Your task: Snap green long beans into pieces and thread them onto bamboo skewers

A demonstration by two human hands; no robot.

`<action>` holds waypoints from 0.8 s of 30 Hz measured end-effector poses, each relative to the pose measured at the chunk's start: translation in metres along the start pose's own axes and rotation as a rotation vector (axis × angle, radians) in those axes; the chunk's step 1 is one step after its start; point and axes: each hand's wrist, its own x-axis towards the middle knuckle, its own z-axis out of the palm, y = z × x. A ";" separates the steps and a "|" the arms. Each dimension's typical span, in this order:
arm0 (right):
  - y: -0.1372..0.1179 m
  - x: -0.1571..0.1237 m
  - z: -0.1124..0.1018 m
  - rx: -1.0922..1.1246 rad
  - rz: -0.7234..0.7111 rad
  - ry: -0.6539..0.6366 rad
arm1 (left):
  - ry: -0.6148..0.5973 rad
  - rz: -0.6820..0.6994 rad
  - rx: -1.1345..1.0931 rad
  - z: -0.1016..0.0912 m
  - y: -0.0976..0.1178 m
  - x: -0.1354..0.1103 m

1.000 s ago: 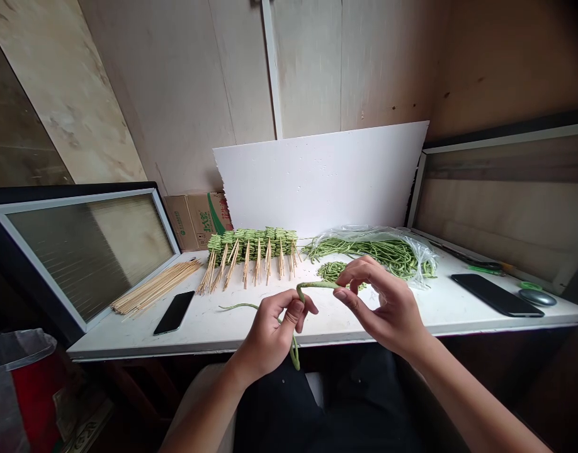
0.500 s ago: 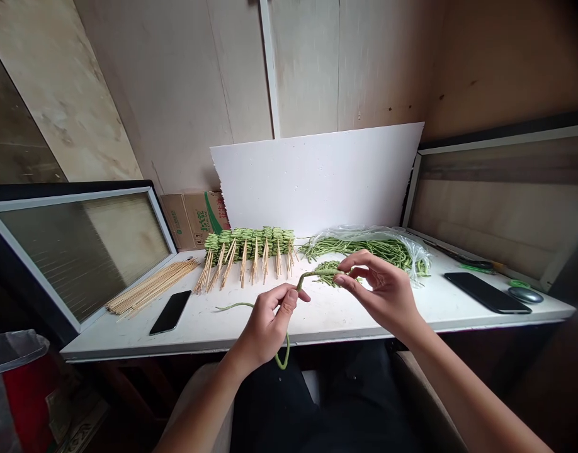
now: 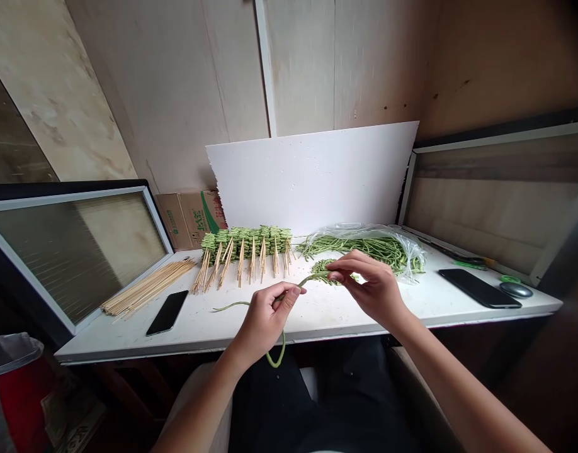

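Note:
A long green bean (image 3: pixel 306 279) stretches between my two hands over the front of the white table. My left hand (image 3: pixel 269 313) is closed around it, thumb on top, and loose lengths of the bean trail out to the left and loop below the table edge. Near its other end, my right hand (image 3: pixel 370 283) pinches the bean between thumb and fingertips. Behind the right hand lies a heap of short cut bean pieces (image 3: pixel 323 267), partly hidden. Skewered bean pieces (image 3: pixel 249 238) are stacked at the back, their sticks pointing toward me.
Bare bamboo skewers (image 3: pixel 147 286) lie in a bundle at left, beside a phone (image 3: pixel 167 313). Long beans (image 3: pixel 359 246) in a clear plastic bag rest at back right. Another dark phone (image 3: pixel 478 288) and a grey computer mouse (image 3: pixel 516 289) are at right. A white board (image 3: pixel 312 176) stands behind.
My right hand has come slightly left and closer to my left hand. The bean between them, sharply bent before, now slopes more gently. The view has shifted slightly.

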 end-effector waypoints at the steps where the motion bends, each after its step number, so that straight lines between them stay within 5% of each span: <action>1: 0.002 0.000 0.000 -0.025 -0.022 -0.002 | -0.003 0.012 0.011 -0.001 -0.002 0.001; 8: 0.024 -0.002 0.001 -0.069 -0.060 -0.014 | -0.016 0.135 0.136 0.000 -0.011 0.007; 18: 0.034 -0.003 0.002 0.037 0.237 -0.007 | -0.008 0.315 0.397 0.009 -0.019 0.008; 24: 0.042 -0.005 0.004 0.086 0.299 0.006 | -0.007 0.317 0.462 0.011 -0.021 0.006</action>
